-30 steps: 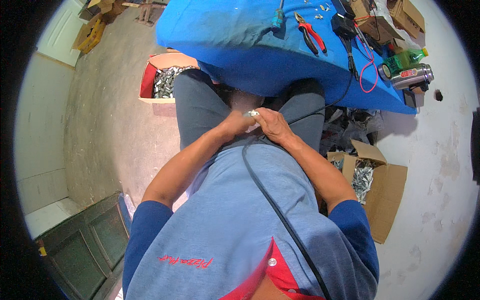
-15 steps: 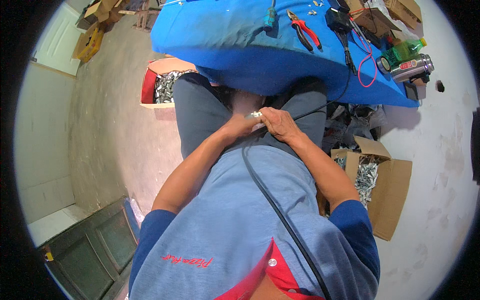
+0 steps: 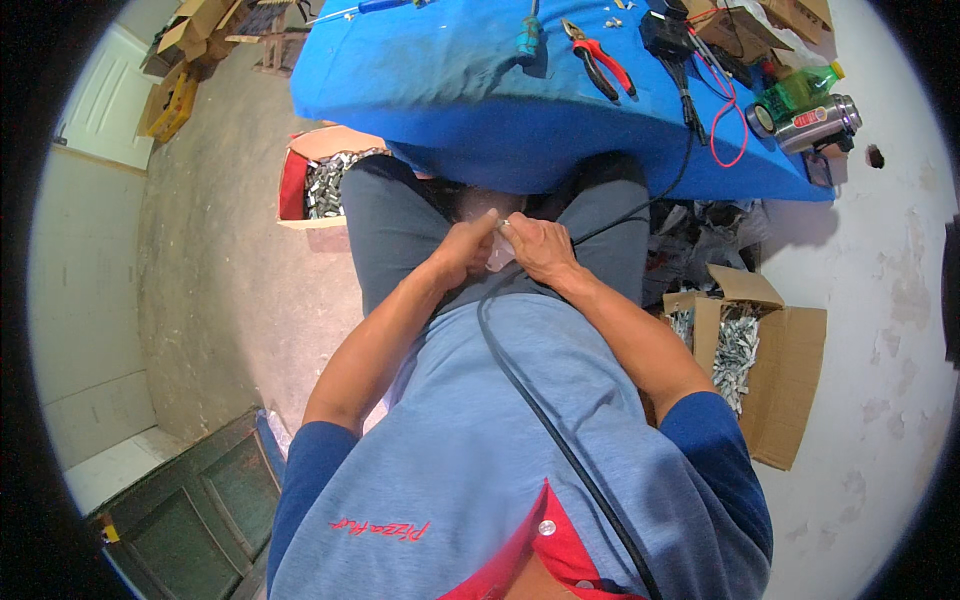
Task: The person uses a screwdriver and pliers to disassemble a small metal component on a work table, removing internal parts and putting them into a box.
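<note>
Above my lap, my left hand (image 3: 463,252) and my right hand (image 3: 541,247) meet with fingers closed. A small pale part (image 3: 502,226) shows between the fingertips, pinched by both hands; its kind is too small to make out. From near my right hand a black cable (image 3: 545,400) runs down over my shirt. Beyond the knees, a blue-covered table (image 3: 450,130) carries red-handled pliers (image 3: 603,65), a teal-handled tool (image 3: 528,38) and a blue screwdriver (image 3: 382,6).
Small metal pieces fill a red-sided carton (image 3: 294,185) on the left floor and an open cardboard box (image 3: 790,380) at right. The table's right end bears a black adapter (image 3: 665,35), red test leads (image 3: 728,125), a green bottle (image 3: 800,93) and a steel flask (image 3: 820,124).
My left hand has turned, its thumb now pointing up, and both hands have shifted slightly left. The pale part is now more covered by the fingers. The view has tilted a little.
</note>
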The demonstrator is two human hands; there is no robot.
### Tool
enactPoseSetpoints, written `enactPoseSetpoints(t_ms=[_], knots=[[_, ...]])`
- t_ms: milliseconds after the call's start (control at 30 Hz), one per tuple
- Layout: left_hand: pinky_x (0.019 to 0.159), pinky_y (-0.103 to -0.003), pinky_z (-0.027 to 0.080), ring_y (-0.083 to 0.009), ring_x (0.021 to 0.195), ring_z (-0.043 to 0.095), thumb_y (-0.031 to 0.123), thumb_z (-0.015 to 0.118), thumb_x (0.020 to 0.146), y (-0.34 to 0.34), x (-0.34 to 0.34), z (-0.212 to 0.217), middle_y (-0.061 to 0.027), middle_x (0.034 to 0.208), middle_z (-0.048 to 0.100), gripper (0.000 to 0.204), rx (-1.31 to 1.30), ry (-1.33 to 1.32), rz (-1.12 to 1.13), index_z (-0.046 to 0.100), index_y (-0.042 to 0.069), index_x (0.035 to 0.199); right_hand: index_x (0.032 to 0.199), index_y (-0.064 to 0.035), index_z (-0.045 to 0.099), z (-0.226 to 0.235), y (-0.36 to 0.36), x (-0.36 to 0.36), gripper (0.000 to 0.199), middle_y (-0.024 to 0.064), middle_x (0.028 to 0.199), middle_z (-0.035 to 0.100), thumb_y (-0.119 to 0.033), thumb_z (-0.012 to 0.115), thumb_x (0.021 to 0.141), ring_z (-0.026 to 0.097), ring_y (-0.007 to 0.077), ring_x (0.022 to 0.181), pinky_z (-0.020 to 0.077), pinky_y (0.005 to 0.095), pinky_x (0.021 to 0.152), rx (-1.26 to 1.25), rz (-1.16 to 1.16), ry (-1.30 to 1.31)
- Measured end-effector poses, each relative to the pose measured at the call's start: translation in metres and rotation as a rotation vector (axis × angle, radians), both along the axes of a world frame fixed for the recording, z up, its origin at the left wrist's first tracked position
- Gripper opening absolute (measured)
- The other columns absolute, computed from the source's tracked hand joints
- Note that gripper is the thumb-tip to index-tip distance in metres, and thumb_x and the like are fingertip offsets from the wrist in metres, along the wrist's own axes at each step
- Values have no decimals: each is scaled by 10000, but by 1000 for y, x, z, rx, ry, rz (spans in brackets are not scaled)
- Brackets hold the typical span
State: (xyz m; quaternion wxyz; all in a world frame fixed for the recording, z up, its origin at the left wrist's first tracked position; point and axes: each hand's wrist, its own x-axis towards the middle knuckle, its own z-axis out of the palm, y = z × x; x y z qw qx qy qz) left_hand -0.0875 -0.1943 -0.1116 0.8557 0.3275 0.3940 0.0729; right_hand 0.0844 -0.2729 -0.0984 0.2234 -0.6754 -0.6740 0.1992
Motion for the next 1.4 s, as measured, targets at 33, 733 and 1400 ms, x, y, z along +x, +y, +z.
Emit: enactPoseSetpoints(t_ms=[33,733,1400], knots=[[454,-274,156,-73,464,219,575,515,992,-2,0,0,79,560,299,532,41,7,4,402,197,634,875,-64,566,1,0,-2,289,199,827,661,-319,506,995,639,425,781,469,548,656,-9,-11,3],[597,-296,450,-136,680,561,290,647,883,-20,25,-4,-43,774,643,305,693,426,-335,681,-13,890,896,-80,611,15,4,46,289,170,822,655,-351,542,969,640,417,807,487,522,679,-47,365,-69],[478,-340,350,-160,552,485,299,655,866,-13,11,-27,-67,677,548,337,287,350,65,624,-29,797,884,-26,665,-11,8,-16,378,267,909,671,-348,488,976,628,475,874,476,552,747,-148,-148,206]])
